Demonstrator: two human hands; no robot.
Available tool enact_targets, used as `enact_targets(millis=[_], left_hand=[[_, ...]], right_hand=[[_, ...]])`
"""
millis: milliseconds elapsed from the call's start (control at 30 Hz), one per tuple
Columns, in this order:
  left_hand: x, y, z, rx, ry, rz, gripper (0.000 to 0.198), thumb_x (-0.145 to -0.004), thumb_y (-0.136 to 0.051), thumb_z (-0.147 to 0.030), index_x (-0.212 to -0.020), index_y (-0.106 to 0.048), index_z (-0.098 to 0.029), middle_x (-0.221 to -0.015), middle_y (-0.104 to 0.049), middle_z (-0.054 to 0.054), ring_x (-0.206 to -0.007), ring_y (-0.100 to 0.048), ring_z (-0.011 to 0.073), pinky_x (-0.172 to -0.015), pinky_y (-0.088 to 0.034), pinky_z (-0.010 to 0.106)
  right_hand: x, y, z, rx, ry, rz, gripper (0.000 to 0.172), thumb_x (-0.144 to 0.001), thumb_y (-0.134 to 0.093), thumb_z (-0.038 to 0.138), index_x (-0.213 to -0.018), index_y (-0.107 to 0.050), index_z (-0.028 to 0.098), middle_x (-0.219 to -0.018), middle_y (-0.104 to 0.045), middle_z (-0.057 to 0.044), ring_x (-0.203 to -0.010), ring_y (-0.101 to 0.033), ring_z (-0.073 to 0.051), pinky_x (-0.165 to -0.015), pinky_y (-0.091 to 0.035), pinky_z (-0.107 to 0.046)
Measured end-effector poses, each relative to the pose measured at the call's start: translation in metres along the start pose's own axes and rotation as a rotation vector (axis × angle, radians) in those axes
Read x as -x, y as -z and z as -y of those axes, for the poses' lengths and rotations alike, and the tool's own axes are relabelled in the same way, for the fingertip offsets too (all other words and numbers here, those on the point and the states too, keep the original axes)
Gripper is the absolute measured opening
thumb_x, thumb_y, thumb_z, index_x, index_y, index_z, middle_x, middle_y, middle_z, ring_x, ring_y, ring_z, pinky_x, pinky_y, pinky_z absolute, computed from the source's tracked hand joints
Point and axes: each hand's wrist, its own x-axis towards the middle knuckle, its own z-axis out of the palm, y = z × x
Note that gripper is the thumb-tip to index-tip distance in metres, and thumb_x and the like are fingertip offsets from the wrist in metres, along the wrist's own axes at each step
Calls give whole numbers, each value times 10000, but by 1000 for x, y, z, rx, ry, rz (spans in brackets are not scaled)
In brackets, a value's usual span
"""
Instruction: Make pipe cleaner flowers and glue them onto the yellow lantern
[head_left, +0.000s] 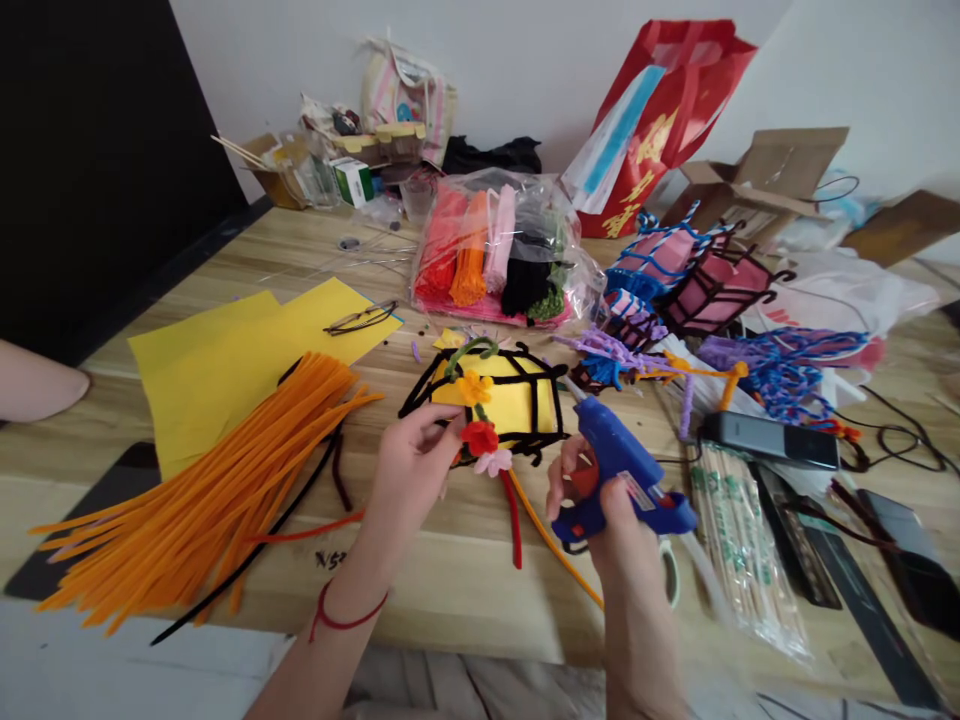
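Note:
My right hand point(600, 500) is wrapped round a blue hot glue gun point(622, 460), its nozzle pointing up and left toward a lantern point(536, 400) of yellow paper framed in black pipe cleaners. The lantern lies on its side on the table. With its fingers pinched, my left hand point(420, 445) holds a pipe-cleaner flower spray against the lantern's near left part. On the spray are an orange flower point(475, 386), a red flower point(480, 437), a pink flower point(493, 461) and a curled green stem. Red and orange pipe cleaners trail below it.
Orange pipe cleaners point(225, 480) and yellow paper point(202, 370) lie at left, near another person's arm point(37, 383). Behind sits a plastic bag of coloured pipe cleaners point(502, 250). At right are finished lanterns point(720, 285), a packet of sticks point(742, 540), a grey device point(772, 441) and cables.

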Motion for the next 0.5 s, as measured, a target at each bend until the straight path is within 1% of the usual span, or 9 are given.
enact_targets(millis=[67,167,200,300,367,433,500], left_hand=[[1,2,0,39,6,-17,244,-772,-638,-408,-848,-659,-178,-430,-490,-77,-276,-313,64,-290,-226,189],[7,4,1,145,-4,-31,187,-746,-685,-363,-759,-626,-186,-424,-464,-88,-289,-317,43,-297,-242,157],[9,4,2,198,-14,-36,187,-731,-711,-344,-714,-612,-186,-420,-457,-88,-293,-330,41,-297,-249,149],[13,6,7,318,-46,-62,264,-690,-781,-356,-626,-588,-188,-419,-484,-74,-295,-382,56,-280,-275,154],[15,9,10,335,-70,-111,279,-665,-816,-385,-626,-620,-189,-463,-558,-49,-335,-452,76,-301,-347,167],[16,11,11,333,-94,-157,294,-628,-849,-411,-626,-653,-191,-534,-623,-26,-424,-535,95,-379,-445,177],[17,13,9,325,-115,-186,324,-600,-864,-460,-624,-678,-196,-585,-651,-10,-527,-597,119,-476,-518,195]], right_hand=[[4,0,14,-20,-51,-7,460,-821,-632,700,-862,-597,244,-708,-677,-49,-609,-674,-238,-529,-534,-350],[13,-7,33,88,-49,-114,405,-810,-707,622,-880,-626,232,-711,-715,-47,-686,-715,-249,-623,-574,-357],[16,-11,37,143,-43,-149,395,-793,-738,597,-885,-637,227,-719,-725,-46,-689,-717,-243,-629,-570,-344],[26,-23,44,296,-30,-227,375,-762,-781,555,-863,-651,218,-744,-735,-40,-623,-680,-207,-559,-525,-300],[31,-30,45,353,-10,-274,381,-736,-799,554,-850,-653,220,-738,-730,-29,-602,-659,-191,-552,-509,-291],[34,-35,45,380,19,-298,394,-721,-804,569,-840,-656,224,-697,-717,-12,-583,-642,-180,-546,-489,-282],[36,-38,44,396,44,-300,392,-738,-782,589,-824,-663,226,-647,-698,1,-555,-620,-168,-525,-464,-271]])
